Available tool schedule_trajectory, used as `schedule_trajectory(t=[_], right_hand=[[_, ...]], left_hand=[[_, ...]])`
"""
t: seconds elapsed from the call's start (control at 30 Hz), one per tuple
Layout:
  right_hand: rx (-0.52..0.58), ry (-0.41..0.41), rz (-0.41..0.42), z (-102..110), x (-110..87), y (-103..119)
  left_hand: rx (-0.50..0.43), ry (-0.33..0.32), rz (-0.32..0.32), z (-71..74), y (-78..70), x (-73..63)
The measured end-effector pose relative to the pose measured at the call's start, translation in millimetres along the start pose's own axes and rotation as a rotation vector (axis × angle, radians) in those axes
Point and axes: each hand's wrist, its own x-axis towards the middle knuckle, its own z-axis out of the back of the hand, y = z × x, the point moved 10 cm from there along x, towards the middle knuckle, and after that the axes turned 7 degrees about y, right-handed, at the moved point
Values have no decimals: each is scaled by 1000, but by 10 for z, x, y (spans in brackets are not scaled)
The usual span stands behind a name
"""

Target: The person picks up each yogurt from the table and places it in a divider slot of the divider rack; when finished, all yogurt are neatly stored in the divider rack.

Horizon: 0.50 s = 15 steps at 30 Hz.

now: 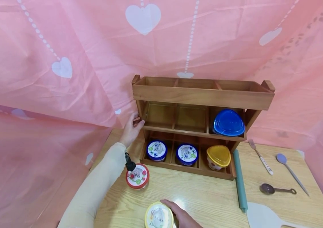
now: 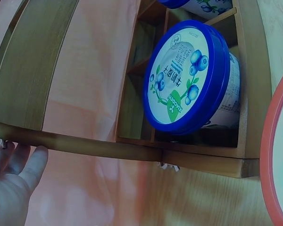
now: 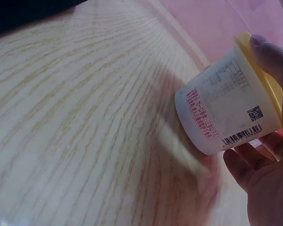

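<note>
A brown wooden shelf rack (image 1: 204,96) stands on the table. My left hand (image 1: 132,129) is at its left side; in the left wrist view the fingertips (image 2: 35,162) touch the edge of the side panel. My right hand (image 1: 182,218) holds a tub with a yellow-rimmed lid (image 1: 159,216), thumb at the lid and fingers below, as the right wrist view shows. That white tub (image 3: 221,103) is tilted there, close above the tabletop. A red-rimmed tub (image 1: 137,176) sits on the table below my left wrist.
The bottom tier holds two blue-rimmed tubs (image 1: 157,150) and a yellow-lidded container (image 1: 219,156). A blue-lidded container (image 1: 229,123) sits in the middle tier's right compartment. To the right lie a green rolled mat (image 1: 239,180), fork (image 1: 261,158), spoon (image 1: 289,169), measuring spoon (image 1: 275,189) and white spatula (image 1: 264,217).
</note>
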Motion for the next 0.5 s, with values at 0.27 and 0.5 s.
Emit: schedule_trajectory(t=[0.27, 0.5], right_hand=[[-69, -89, -72, 159, -61, 167], [-298, -273, 32, 511, -121, 512]], left_hand=[[-2, -8, -19, 0, -14, 2], [5, -10, -20, 4, 12, 14]])
